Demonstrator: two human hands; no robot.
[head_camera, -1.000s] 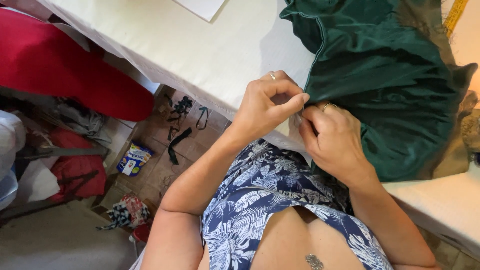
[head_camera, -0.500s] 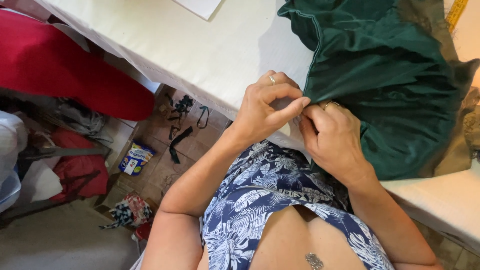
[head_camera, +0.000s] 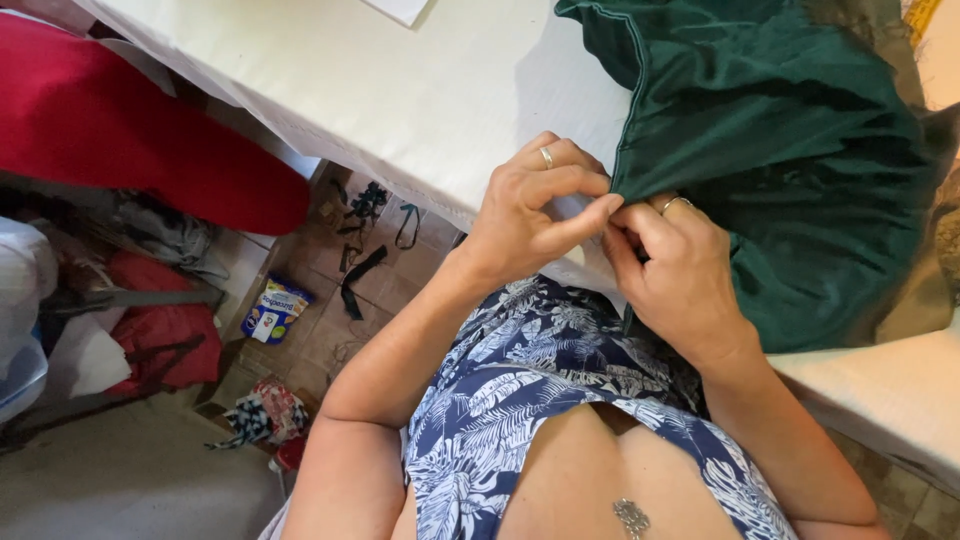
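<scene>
I see both hands meeting at the near edge of the white table, right where the hem of the green satin garment comes down to that edge. My left hand has its thumb and forefinger pressed together, pinching the corner of the green hem; a ring sits on one of its bent fingers. My right hand is curled beside it, fingertips closed on the same bit of fabric, so the two hands touch knuckle to knuckle. I cannot tell whether anything small lies between the fingers.

The garment lies bunched over the right part of the table, its stitched edge running from the far edge down to my hands, and its lower folds hang over the near edge toward the right corner. An olive cloth peeks out under it at the right. The left half of the tabletop is bare white, so there is open room on that side; a white paper sheet lies at the far edge.

Below the table, on the tiled floor, sit a red bundle of fabric, a small printed carton and some dark straps.
</scene>
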